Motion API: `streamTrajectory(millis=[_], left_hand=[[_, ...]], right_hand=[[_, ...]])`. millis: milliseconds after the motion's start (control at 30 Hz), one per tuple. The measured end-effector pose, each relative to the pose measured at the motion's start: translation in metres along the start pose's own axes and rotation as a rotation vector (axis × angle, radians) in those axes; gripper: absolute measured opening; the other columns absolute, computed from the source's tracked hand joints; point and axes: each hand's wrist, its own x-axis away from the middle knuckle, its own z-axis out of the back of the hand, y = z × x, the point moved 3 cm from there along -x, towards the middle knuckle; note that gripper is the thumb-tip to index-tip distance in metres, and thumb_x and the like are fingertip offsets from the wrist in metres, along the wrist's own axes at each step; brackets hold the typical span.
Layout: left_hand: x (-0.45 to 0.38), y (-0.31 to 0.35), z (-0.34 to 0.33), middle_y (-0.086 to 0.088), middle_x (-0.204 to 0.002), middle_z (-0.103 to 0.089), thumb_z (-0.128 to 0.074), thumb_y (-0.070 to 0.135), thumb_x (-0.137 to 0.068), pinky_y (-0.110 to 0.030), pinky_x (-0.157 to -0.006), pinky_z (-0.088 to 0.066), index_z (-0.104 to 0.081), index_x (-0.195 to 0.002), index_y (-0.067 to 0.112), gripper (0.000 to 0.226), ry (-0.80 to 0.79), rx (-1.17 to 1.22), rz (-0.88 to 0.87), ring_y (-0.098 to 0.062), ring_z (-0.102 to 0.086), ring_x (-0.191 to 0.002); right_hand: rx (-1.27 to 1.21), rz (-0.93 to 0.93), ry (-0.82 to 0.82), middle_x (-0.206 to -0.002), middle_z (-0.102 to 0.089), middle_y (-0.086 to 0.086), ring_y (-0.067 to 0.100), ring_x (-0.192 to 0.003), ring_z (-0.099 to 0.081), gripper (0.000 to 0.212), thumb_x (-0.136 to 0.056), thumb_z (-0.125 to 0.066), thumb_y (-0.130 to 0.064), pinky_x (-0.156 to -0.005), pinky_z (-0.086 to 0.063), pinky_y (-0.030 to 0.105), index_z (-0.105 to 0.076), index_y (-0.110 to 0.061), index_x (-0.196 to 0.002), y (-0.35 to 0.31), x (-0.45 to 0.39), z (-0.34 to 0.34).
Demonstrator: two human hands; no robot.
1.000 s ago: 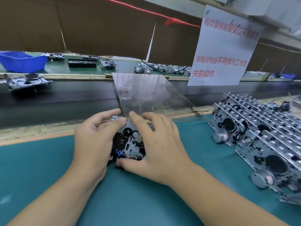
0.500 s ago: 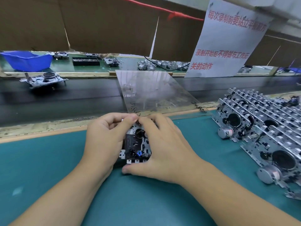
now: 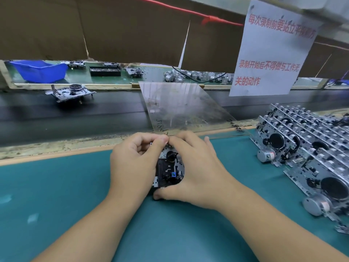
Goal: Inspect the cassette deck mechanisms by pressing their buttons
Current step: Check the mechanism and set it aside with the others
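My left hand (image 3: 135, 163) and right hand (image 3: 196, 171) both grip one cassette deck mechanism (image 3: 169, 170) on the teal desk (image 3: 56, 195), fingers curled over its far edge and my right thumb hooked under the near edge. My fingertips meet at that far edge, where I judge the buttons sit, though they are hidden. So I take this as the pressing step; next I would press each key in turn while steadying the frame. To my right a batch of mechanisms (image 3: 309, 148) leans in rows, too crowded to count. One more mechanism (image 3: 70, 92) rides the black conveyor belt (image 3: 75, 118). Beyond stand one clear plastic sheet (image 3: 181, 106), one blue bin (image 3: 40, 69) and one paper notice (image 3: 272, 52).
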Motion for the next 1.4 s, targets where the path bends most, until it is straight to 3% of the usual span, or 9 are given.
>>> streamTrajectory(millis=[100, 267, 400, 500, 700, 833, 1000, 1233, 1400], left_hand=[[-0.001, 0.000, 0.000, 0.013, -0.077, -0.077, -0.081, 0.021, -0.086, -0.017, -0.069, -0.055, -0.078, -0.078, 0.028, 0.011, 0.005, 0.019, -0.001, -0.004, -0.073, -0.075], [-0.005, -0.003, 0.002, 0.010, -0.075, -0.078, -0.081, 0.021, -0.086, -0.014, -0.065, -0.052, -0.079, -0.076, 0.025, 0.011, 0.043, 0.070, 0.046, 0.000, -0.071, -0.069], [-0.014, -0.011, 0.010, -0.001, -0.082, -0.080, -0.082, 0.018, -0.086, -0.044, -0.084, -0.062, -0.080, -0.081, 0.015, 0.006, 0.178, 0.313, 0.252, -0.012, -0.072, -0.077], [-0.015, -0.011, 0.010, -0.010, -0.082, -0.079, -0.083, 0.021, -0.085, -0.061, -0.087, -0.060, -0.081, -0.081, 0.015, 0.007, 0.142, 0.368, 0.312, -0.024, -0.071, -0.074], [-0.014, -0.010, 0.009, -0.007, -0.087, -0.080, -0.083, 0.024, -0.085, -0.063, -0.093, -0.056, -0.082, -0.085, 0.018, 0.006, 0.129, 0.349, 0.292, -0.024, -0.071, -0.082], [-0.015, -0.011, 0.009, -0.002, -0.087, -0.080, -0.083, 0.028, -0.085, -0.058, -0.097, -0.056, -0.083, -0.085, 0.021, 0.006, 0.122, 0.326, 0.278, -0.020, -0.069, -0.082], [-0.015, -0.012, 0.009, 0.001, -0.086, -0.080, -0.083, 0.030, -0.084, -0.044, -0.087, -0.059, -0.083, -0.083, 0.024, 0.006, 0.100, 0.311, 0.242, -0.012, -0.069, -0.078], [-0.011, -0.010, 0.006, -0.008, -0.084, -0.079, -0.083, 0.030, -0.085, -0.058, -0.086, -0.061, -0.082, -0.086, 0.022, 0.009, 0.084, 0.302, 0.221, -0.023, -0.072, -0.077], [-0.012, -0.014, 0.004, 0.009, -0.067, -0.074, -0.082, 0.026, -0.086, -0.024, -0.061, -0.056, -0.080, -0.081, 0.020, 0.008, 0.114, 0.280, 0.165, -0.003, -0.066, -0.061]], right_hand=[[0.079, 0.021, 0.017, -0.122, -0.037, -0.020, 0.005, -0.127, -0.036, 0.099, -0.052, -0.078, -0.074, -0.121, 0.003, 0.061, -0.046, -0.034, -0.137, -0.002, -0.002, 0.001], [0.055, 0.055, 0.033, -0.142, -0.023, -0.015, 0.007, -0.145, -0.013, 0.104, -0.052, -0.070, -0.078, -0.122, -0.005, 0.059, -0.030, -0.041, -0.141, 0.003, 0.000, 0.000], [-0.222, 0.127, 0.053, -0.147, -0.028, -0.016, -0.001, -0.145, -0.020, 0.072, -0.062, -0.088, -0.051, -0.113, -0.026, 0.019, -0.045, -0.040, -0.119, 0.015, 0.003, 0.003], [-0.291, 0.143, 0.094, -0.139, -0.043, -0.015, -0.001, -0.139, -0.033, 0.047, -0.071, -0.089, -0.031, -0.106, -0.030, 0.012, -0.055, -0.032, -0.104, 0.022, 0.001, -0.001], [-0.329, 0.164, 0.059, -0.141, -0.041, -0.015, 0.001, -0.142, -0.029, 0.041, -0.077, -0.084, -0.026, -0.109, -0.031, 0.020, -0.056, -0.036, -0.104, 0.021, 0.002, -0.003], [-0.356, 0.150, 0.038, -0.147, -0.030, -0.014, -0.004, -0.147, -0.017, 0.039, -0.078, -0.084, -0.024, -0.107, -0.028, 0.012, -0.057, -0.034, -0.104, 0.020, 0.002, -0.004], [-0.344, 0.138, 0.006, -0.145, -0.033, -0.015, -0.001, -0.147, -0.017, 0.041, -0.077, -0.083, -0.028, -0.114, -0.032, 0.032, -0.052, -0.040, -0.102, 0.021, 0.002, -0.005], [-0.163, 0.133, -0.055, -0.154, -0.024, -0.022, 0.004, -0.144, -0.019, 0.092, -0.082, -0.074, -0.047, -0.118, -0.026, 0.038, -0.015, -0.040, -0.152, 0.023, 0.000, -0.007], [-0.062, 0.091, -0.049, -0.155, -0.026, -0.018, 0.002, -0.144, -0.017, 0.104, -0.075, -0.076, -0.054, -0.122, -0.004, 0.054, -0.005, -0.041, -0.150, 0.021, -0.005, -0.006]])
